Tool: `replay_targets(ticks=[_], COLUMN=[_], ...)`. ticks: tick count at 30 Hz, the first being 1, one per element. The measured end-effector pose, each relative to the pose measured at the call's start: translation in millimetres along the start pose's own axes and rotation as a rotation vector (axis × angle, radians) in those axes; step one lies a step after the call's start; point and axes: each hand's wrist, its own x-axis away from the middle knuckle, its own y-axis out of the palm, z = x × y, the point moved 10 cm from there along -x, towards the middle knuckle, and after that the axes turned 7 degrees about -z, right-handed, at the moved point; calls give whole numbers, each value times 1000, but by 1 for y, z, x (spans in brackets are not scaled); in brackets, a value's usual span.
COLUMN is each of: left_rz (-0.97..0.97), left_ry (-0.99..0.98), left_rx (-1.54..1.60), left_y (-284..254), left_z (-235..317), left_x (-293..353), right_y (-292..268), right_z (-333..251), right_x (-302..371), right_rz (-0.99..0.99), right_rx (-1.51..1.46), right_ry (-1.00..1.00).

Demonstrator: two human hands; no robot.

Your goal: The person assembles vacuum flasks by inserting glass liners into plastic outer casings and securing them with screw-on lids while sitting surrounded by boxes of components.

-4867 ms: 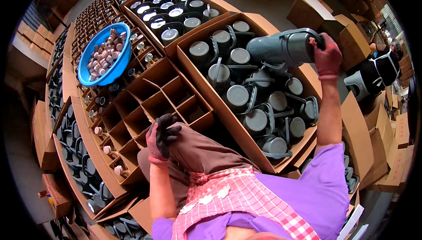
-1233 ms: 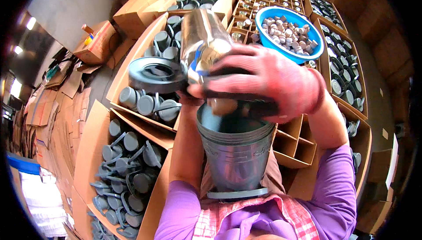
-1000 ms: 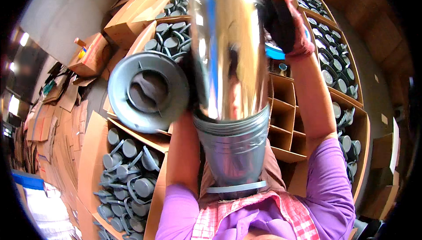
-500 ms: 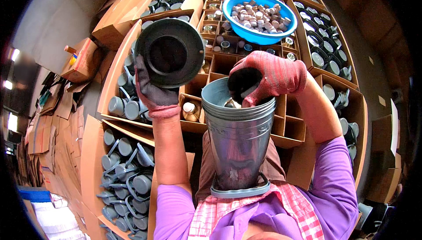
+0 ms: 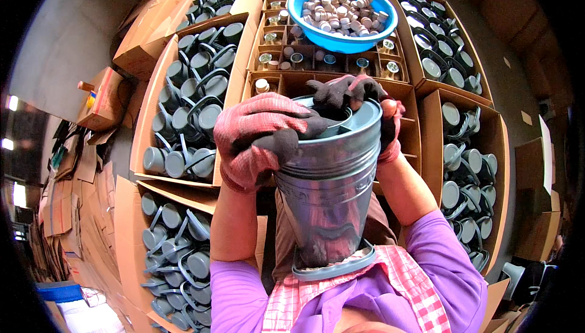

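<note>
A tapered grey metal bucket (image 5: 326, 193) stands upright on my lap, its base in a grey tray-like piece (image 5: 334, 270). A round grey lid (image 5: 365, 116) with a raised ring around a dark middle opening sits in the bucket's mouth. My left hand (image 5: 262, 141), in a red and black glove, is closed around the rim at the left, its fingers over the lid. At the far right side, my right hand (image 5: 365, 98) curls its gloved fingers over the lid and ring. The bucket's inside is hidden.
A blue basin (image 5: 341, 40) full of small round caps rests on a divided cardboard box (image 5: 332, 81) holding bottles. Cardboard boxes on both sides hold grey round pieces with loop straps (image 5: 198, 263). Flattened cardboard (image 5: 91, 211) is heaped at the left.
The lid, held up at the left by my left hand before, now sits in the bucket's mouth. My right hand has come out of the bucket onto the lid.
</note>
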Motion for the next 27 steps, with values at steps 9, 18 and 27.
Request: replay_targets(ticks=[9,18,27], left_rz=[-229,-292,-268], left_ry=[-81,-146,-209], left_rx=[53,-334,-343], left_y=[4,22,13], left_z=[11,-2,-8], left_x=[-10,13,17], right_y=[41,56,35], right_z=[-68,-55,-43], right_x=[-1,5,14], right_rz=[-139,-213,-166], right_rx=[692,1177,1207], right_ry=[-107,-167,-195])
